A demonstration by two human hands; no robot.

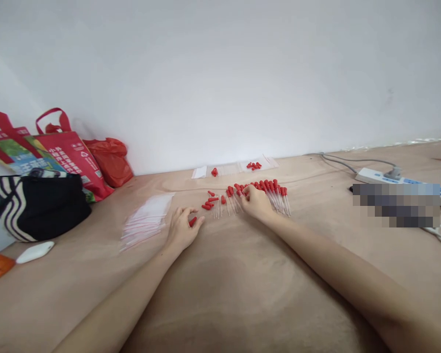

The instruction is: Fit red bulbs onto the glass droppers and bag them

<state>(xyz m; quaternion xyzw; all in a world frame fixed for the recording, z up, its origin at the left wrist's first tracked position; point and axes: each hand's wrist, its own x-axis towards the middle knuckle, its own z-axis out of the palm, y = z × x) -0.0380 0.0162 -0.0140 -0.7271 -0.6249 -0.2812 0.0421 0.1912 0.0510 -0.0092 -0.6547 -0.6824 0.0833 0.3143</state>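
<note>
My left hand [182, 228] is at the left of the droppers, its fingers curled around a red rubber bulb [193, 221] that shows between thumb and fingers. My right hand [255, 202] is closed at the row of red-topped glass droppers [281, 198], fingertips pinching one dropper near its red bulb; its lower part is partly hidden. Several loose red bulbs [208, 204] lie between my hands, beside bare clear glass tubes [216, 212]. Left of my left hand lies a fanned stack of clear zip bags [147, 220] with red edges.
Along the wall lie filled clear bags [238, 168] with red bulbs and tubes. At left stand a red shopping bag [77, 157], a red plastic bag [108, 159], a black striped pouch [51, 203] and a white case [36, 252]. A power strip [378, 177] with cables lies right.
</note>
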